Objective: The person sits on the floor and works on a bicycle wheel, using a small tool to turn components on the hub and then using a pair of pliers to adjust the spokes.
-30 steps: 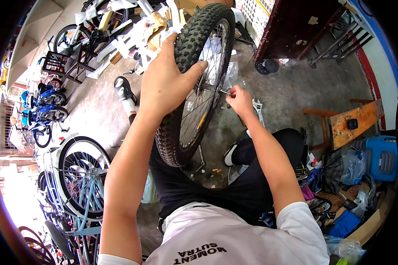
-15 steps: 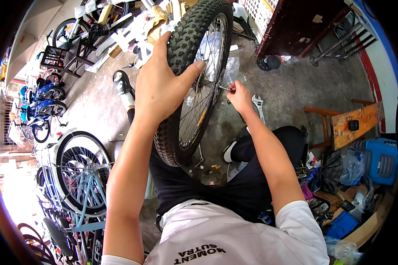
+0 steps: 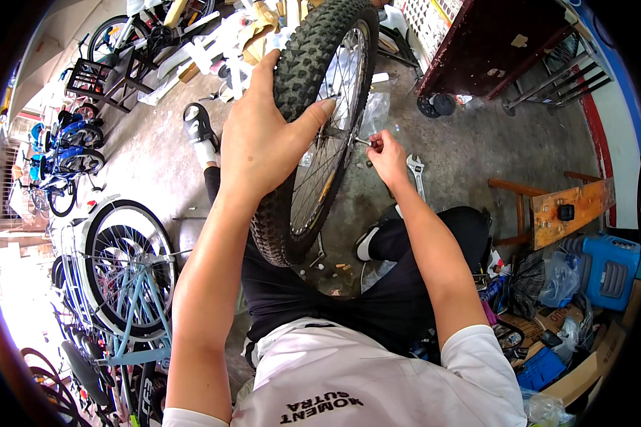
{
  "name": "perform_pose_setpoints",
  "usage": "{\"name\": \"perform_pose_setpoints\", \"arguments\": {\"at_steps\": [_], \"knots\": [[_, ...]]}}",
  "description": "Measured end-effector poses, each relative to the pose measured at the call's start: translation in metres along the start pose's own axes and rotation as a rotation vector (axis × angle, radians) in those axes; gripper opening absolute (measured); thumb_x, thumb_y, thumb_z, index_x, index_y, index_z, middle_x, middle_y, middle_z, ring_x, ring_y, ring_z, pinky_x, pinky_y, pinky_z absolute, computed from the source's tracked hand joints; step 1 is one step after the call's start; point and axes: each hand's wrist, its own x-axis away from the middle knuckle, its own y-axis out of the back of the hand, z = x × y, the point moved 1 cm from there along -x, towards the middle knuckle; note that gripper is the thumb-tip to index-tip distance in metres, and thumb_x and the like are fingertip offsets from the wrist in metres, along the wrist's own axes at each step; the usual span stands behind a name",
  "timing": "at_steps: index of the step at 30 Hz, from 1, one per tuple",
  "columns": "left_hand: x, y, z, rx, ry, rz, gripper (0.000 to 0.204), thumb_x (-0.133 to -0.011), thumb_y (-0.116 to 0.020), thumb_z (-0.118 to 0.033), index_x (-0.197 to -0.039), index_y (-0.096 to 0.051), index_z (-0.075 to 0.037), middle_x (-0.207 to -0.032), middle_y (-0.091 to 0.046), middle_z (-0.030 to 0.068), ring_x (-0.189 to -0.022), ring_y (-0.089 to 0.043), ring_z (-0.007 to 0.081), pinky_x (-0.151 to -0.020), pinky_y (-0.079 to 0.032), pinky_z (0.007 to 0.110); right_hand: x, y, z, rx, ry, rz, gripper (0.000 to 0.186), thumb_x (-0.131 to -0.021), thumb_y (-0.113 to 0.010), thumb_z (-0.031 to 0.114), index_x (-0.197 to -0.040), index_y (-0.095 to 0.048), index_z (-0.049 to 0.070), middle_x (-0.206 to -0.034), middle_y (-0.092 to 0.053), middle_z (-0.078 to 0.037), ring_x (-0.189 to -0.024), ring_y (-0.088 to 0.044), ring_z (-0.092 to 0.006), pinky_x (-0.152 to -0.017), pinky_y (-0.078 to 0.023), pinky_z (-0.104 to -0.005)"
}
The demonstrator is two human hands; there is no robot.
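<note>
Upright between the knees, bicycle wheel [image 3: 313,135]; left hand [image 3: 260,139] clamped over the knobby tyre, steadying it; right hand [image 3: 386,153] pinching a small part at the axle [image 3: 360,141]; beyond, wrench [image 3: 415,171] lying on concrete floor [image 3: 470,149].

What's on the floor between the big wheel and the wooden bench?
In the head view, a wrench lies on bare concrete between the wheel and bench.
</note>
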Motion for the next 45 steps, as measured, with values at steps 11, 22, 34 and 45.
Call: {"name": "perform_pose_setpoints", "arguments": {"at_steps": [11,22,34,45], "knots": [[0.001,0.004,0.0,-0.009,0.036,0.011,0.083,-0.079,-0.077,-0.04,-0.141,-0.043,0.004,-0.105,-0.069,0.0282,-0.1,-0.068,0.0403,-0.09,-0.052,0.044,-0.001,-0.001,-0.002,-0.092,-0.02,0.005,0.025,-0.078,-0.076,0.004,-0.098,-0.062,0.004,-0.085,-0.07,-0.008,-0.075,-0.069,-0.0204,-0.072,-0.055,-0.0345],[0.003,0.005,0.001,-0.021,0.03,-0.02,0.083,-0.078,-0.077,-0.04,-0.14,-0.043,0.004,-0.102,-0.069,0.0274,-0.097,-0.069,0.0401,-0.088,-0.052,0.044,0.002,-0.003,0.001,-0.041,0.053,-0.029,0.023,-0.078,-0.075,0.004,-0.097,-0.062,0.004,-0.083,-0.07,-0.009,-0.072,-0.068,-0.0214,-0.07,-0.055,-0.0353],[0.004,0.002,0.002,0.003,0.025,-0.018,0.083,-0.077,-0.076,-0.04,-0.138,-0.044,0.006,-0.108,-0.068,0.0273,-0.103,-0.067,0.0402,-0.091,-0.051,0.044,0.001,-0.002,-0.005,-0.057,0.054,-0.023,0.022,-0.08,-0.074,0.003,-0.098,-0.062,0.003,-0.085,-0.07,-0.009,-0.076,-0.068,-0.0189,-0.071,-0.054,-0.033],[0.003,0.003,0.002,-0.005,0.069,-0.004,0.08,-0.079,-0.079,-0.039,-0.142,-0.045,-0.001,-0.108,-0.07,0.024,-0.1,-0.07,0.0341,-0.091,-0.051,0.041,-0.005,0.0,-0.015,-0.25,-0.062,0.09,0.022,-0.088,-0.073,0.009,-0.104,-0.065,-0.004,-0.087,-0.07,-0.006,-0.075,-0.065,-0.0119,-0.069,-0.053,-0.0272]]}}
